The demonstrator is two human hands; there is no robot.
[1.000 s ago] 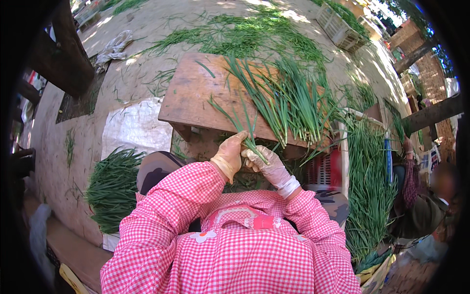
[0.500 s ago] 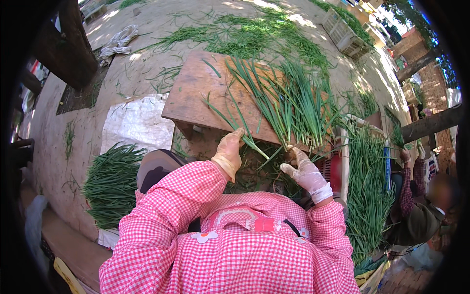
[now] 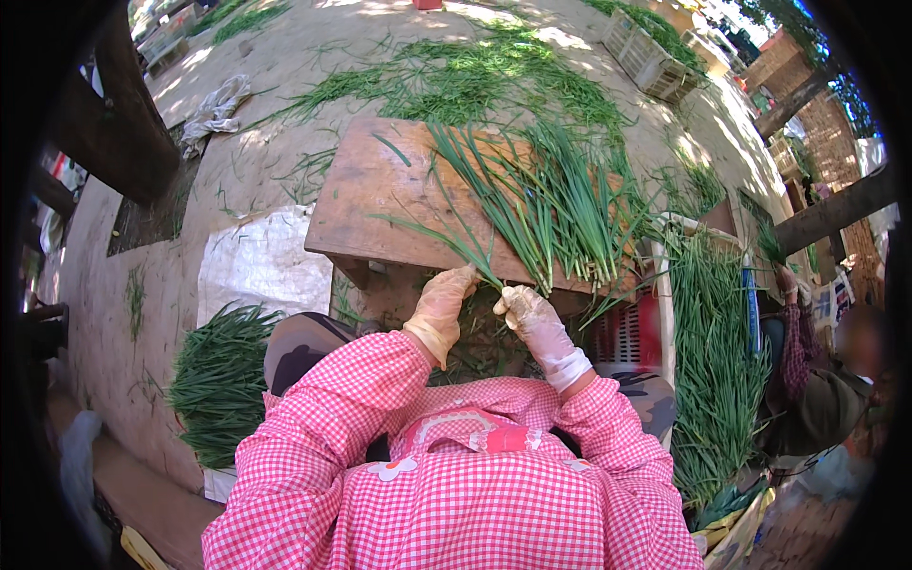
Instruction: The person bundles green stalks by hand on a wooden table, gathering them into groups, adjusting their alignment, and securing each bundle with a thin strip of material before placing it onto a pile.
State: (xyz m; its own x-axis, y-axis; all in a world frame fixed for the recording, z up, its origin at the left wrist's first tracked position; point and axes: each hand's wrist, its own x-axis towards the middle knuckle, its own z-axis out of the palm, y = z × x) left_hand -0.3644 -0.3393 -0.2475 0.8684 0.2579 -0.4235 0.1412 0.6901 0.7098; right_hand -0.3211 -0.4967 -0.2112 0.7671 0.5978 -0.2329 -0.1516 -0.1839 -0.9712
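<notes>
Both of my hands are gloved and close together in front of the near edge of a low wooden table [image 3: 366, 195]. My left hand [image 3: 443, 306] is closed around a few garlic chives [image 3: 471, 249], whose leaves fan up over the table edge. At their pale root end, the fingers of my right hand [image 3: 538, 328] are pinched together close to the left fingertips. A larger heap of garlic chives [image 3: 570, 204] lies on the right half of the table, pale ends toward me. One loose leaf [image 3: 390, 149] lies by itself at the table's far left.
Bundled chives [image 3: 223, 375] rest at my left, near a white sheet [image 3: 252, 256]. A long container of chives [image 3: 717, 370] stands at my right, beside a red crate [image 3: 632, 332]. Cut leaves [image 3: 494, 81] litter the ground beyond the table. Another person [image 3: 822, 399] sits at far right.
My right hand has moved left from the heap to the root end of the chives in my left hand, and its fingers have closed. The view has shifted slightly.
</notes>
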